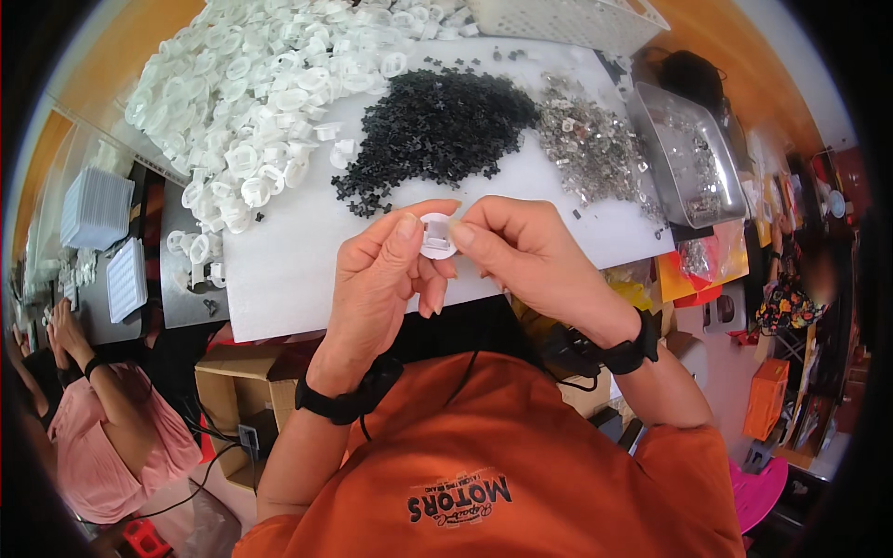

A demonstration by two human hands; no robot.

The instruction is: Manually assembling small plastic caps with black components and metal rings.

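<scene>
Both hands meet over the near edge of a white board [298, 270]. My left hand [386, 274] and my right hand [530, 256] pinch one small round white plastic part [437, 234] between thumbs and fingertips. Just beyond the hands lies a heap of small black cross-shaped pieces [437, 126]. A large pile of white round plastic parts [260, 84] covers the far left of the board. Small shiny metal pieces [591, 144] are spread at the far right.
A clear tray [693, 158] holding metal pieces sits at the board's right edge. A white basket [577, 20] stands at the back. Another person in pink [102, 418] sits at lower left beside grey trays [126, 279]. A cardboard box [233, 391] is below the board.
</scene>
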